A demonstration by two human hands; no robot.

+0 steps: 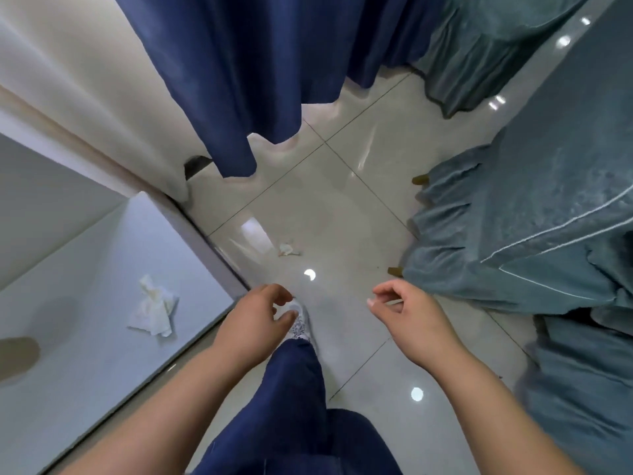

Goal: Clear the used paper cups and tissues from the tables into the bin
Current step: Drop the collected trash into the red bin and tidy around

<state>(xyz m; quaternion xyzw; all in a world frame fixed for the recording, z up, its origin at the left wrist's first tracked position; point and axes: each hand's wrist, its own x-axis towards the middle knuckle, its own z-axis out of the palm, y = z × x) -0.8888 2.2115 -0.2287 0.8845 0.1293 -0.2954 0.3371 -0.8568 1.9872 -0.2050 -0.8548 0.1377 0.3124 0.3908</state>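
Both empty, the left hand (263, 313) and right hand (400, 310) hang with fingers loosely curled. A tissue (154, 308) lies on the worktop (85, 389) left of the left hand, a scrap (287, 249) on the floor (342, 217) ahead. Collecting seems next: reach left, pinch the tissue

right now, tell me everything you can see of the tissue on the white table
The tissue is white, thin, soft-looking paper, crumpled into a loose wad with a pinched peak at its far end and flatter, creased layers spreading nearer the person. It lies on the smooth white table on the person's left, a little in from its edge. Only the tabletop touches it; the left hand is apart from it, holding nothing.
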